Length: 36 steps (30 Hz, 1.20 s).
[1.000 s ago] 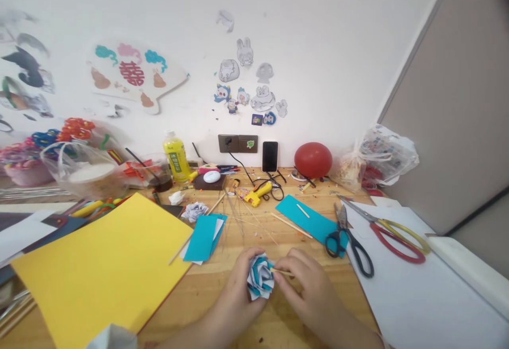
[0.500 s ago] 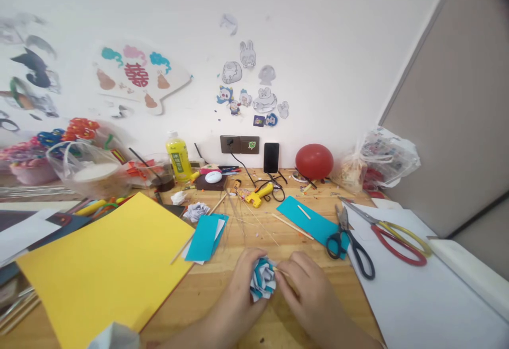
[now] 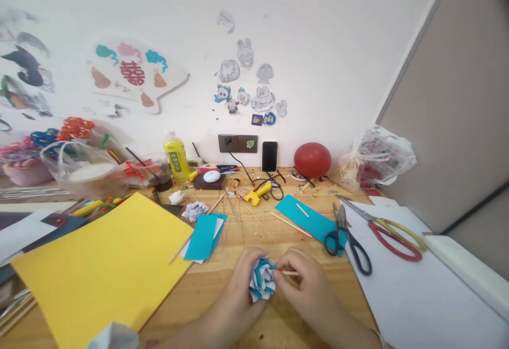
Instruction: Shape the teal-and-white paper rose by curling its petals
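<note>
Near the front middle of the table, my left hand (image 3: 239, 290) is wrapped round a blue and white paper flower (image 3: 262, 279), its folded petals facing up. My right hand (image 3: 300, 280) touches the flower's right edge with closed fingers, which pinch a thin wooden stick (image 3: 291, 273). Part of the stick is hidden by the fingers. Folded blue paper (image 3: 203, 236) lies beyond my left hand, and a larger yellow sheet (image 3: 107, 269) is to the left.
Black-handled scissors (image 3: 348, 240) and red-and-yellow-handled scissors (image 3: 392, 232) lie at the right. Behind are a yellow glue gun (image 3: 256, 194), a blue strip (image 3: 304, 217), a red balloon (image 3: 312, 160), a phone (image 3: 269, 156) and a yellow bottle (image 3: 176, 157). White paper (image 3: 429, 296) covers the right side.
My right fingers have shifted and curled at the flower's edge, and the stick now lies more level. The whole view has moved slightly. My left hand still holds the flower.
</note>
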Motion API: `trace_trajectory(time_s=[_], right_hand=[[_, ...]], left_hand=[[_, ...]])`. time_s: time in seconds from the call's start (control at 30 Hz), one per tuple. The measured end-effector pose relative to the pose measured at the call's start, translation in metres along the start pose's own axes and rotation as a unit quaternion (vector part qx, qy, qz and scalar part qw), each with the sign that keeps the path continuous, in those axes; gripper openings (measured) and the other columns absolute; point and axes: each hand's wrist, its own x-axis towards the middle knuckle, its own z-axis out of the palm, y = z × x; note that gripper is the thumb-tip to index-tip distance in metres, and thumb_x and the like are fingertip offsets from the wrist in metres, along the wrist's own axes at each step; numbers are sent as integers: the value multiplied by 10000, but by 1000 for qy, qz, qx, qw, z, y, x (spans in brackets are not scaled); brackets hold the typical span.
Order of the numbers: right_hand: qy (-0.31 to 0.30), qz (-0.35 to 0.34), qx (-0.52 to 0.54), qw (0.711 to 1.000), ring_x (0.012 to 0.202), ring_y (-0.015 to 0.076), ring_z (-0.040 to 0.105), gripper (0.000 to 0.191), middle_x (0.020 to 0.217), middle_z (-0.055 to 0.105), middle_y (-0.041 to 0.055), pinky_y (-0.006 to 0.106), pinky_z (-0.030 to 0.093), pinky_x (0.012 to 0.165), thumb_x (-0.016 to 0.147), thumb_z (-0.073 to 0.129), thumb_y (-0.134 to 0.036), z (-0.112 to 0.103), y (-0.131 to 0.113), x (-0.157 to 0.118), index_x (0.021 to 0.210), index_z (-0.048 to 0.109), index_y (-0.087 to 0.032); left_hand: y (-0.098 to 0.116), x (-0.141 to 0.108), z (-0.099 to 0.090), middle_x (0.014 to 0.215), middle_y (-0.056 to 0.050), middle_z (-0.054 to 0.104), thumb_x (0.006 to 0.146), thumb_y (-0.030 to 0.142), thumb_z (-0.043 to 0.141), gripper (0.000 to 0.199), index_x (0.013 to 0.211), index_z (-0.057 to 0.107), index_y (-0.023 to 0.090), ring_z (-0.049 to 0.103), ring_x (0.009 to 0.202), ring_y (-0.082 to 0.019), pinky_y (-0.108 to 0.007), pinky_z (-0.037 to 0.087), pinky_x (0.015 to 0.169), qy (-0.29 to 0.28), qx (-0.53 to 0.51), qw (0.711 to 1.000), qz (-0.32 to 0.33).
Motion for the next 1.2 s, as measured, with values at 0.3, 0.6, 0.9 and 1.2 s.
trace_trajectory(time_s=[0.3, 0.6, 0.9, 1.2], right_hand=[[-36, 193, 184, 963, 537, 117, 478, 129, 531, 484, -41, 197, 379, 472, 608, 545, -177, -1, -1, 7, 525, 446, -190], [-97, 287, 335, 892, 460, 71, 341, 187, 473, 408, -78, 178, 246, 432, 586, 605, -264, -7, -5, 9, 533, 445, -180], [15, 217, 259, 941, 587, 139, 501, 176, 576, 509, -26, 224, 395, 541, 660, 594, -316, -17, 0, 16, 584, 518, -177], [-33, 74, 183, 980, 635, 160, 562, 44, 657, 603, 19, 242, 423, 568, 691, 576, -165, -4, -1, 4, 663, 610, -165]], left_hand=[[4, 0, -3, 1058, -48, 494, 606, -48, 466, 613, 1126, 380, 264, 492, 1047, -212, -326, 451, 869, -24, -24, 999, 20], [12, -2, -6, 1057, -39, 468, 589, -60, 449, 653, 1134, 358, 287, 494, 1039, -195, -322, 440, 883, -48, -67, 996, 14], [10, -2, -9, 1234, -91, 431, 730, 44, 481, 558, 1219, 329, 266, 426, 1173, -239, -409, 375, 984, -49, -71, 995, -45], [5, 3, 2, 1091, -93, 502, 699, 104, 569, 523, 1160, 359, 237, 527, 1029, -237, -412, 467, 885, 27, 0, 999, -36]])
